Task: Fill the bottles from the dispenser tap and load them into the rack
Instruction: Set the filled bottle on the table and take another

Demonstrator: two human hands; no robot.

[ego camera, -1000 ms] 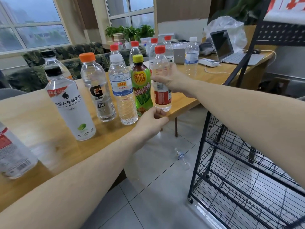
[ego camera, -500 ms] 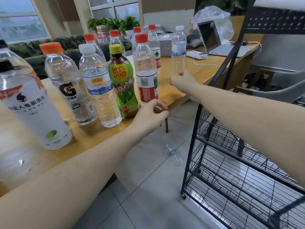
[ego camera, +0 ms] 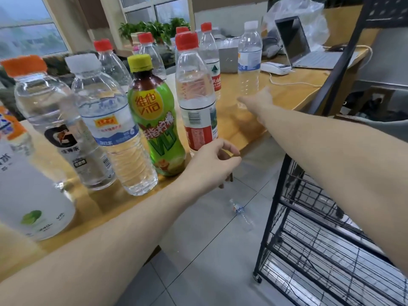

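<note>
Green "V" bottle (ego camera: 155,120); black "G" on orange-capped bottle (ego camera: 59,124).

place: office | evidence: open laptop (ego camera: 295,40) on long wooden desk (ego camera: 284,93), large windows (ego camera: 28,25), potted plants (ego camera: 154,29)

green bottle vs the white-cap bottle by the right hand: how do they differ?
The green bottle has a yellow cap and a full green wrap; the white-cap bottle is clear with only a narrow blue band. The green bottle shows dark liquid at its neck; the white-cap bottle looks empty. The green bottle stands in the near row beside the left hand; the white-cap bottle stands alone farther back, at the right hand. Both are upright and capped on the table.
</note>
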